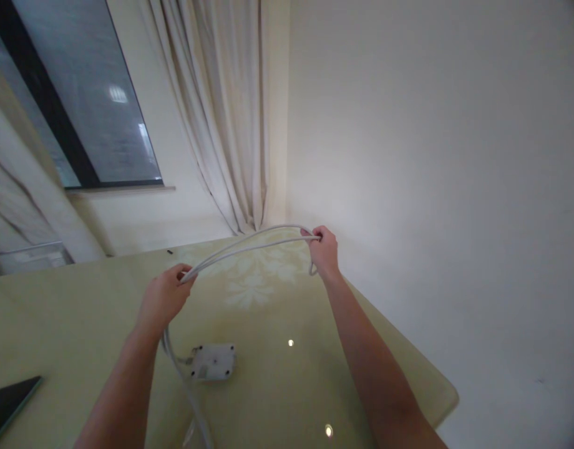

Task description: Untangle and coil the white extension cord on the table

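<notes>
A white power cord (249,242) stretches in doubled strands between my two hands, above the table. My left hand (168,293) is closed round the strands at the left end. My right hand (323,249) grips them farther off at the right, and a short loop hangs beneath it. Below my left hand more cord drops down towards the near edge of the view. A white box like a power strip (214,362) lies on the table with its screw-marked underside up, and a strand joins its left side.
The pale green glossy table (277,393) has a leaf pattern and meets the wall (432,187) at the right. A dark flat device (10,405) lies at the lower left. One small black piece (170,252) sits near the far edge, before the curtains (221,125).
</notes>
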A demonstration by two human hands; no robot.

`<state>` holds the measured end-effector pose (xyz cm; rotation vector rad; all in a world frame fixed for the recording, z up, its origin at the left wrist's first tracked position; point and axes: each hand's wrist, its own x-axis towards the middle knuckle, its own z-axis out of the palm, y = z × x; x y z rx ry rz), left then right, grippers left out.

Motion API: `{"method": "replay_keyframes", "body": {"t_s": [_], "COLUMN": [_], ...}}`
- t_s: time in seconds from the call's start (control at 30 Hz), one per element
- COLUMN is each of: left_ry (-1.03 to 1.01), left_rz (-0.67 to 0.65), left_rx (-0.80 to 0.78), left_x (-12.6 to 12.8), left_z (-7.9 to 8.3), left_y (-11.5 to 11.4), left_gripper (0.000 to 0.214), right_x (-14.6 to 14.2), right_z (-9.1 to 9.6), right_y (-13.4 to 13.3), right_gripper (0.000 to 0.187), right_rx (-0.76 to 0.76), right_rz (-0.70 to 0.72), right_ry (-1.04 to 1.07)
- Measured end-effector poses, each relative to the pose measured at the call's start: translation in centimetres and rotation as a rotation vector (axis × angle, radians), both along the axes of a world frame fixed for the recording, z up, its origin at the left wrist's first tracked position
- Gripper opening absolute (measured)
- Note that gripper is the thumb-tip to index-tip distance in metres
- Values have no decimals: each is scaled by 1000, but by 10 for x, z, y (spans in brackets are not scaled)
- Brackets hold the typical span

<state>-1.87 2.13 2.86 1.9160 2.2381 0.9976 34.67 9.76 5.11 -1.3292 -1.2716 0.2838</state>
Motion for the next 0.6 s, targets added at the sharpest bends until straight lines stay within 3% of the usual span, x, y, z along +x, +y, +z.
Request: {"method": "replay_keyframes", "body": {"t_s": [0.13,0.27,0.37,0.5,0.6], "left_ry": [-348,-690,-940,-1363,-1601], "left_rz": [-56,-120,-253,-388,-421], "left_rx": [-307,-228,-190,-228,-225], "left_x": [-4,13,27,42,54], "left_z": [-15,-17,-6,18,35], "left_y": [4,-3,-7,-10,-13], "left_gripper": [46,60,52,24,23], "right_x": [21,21,13,5,-5], "right_z": [-10,-14,-20,-23,-8], "right_y": [10,8,3,-3,-15], "right_gripper": [31,11,26,45,65], "right_rx": [-170,-327,-453,-548,-439], "right_rz": [-136,-34,72,124,39], "right_ry": [-71,-332,-565,-725,-801]}}
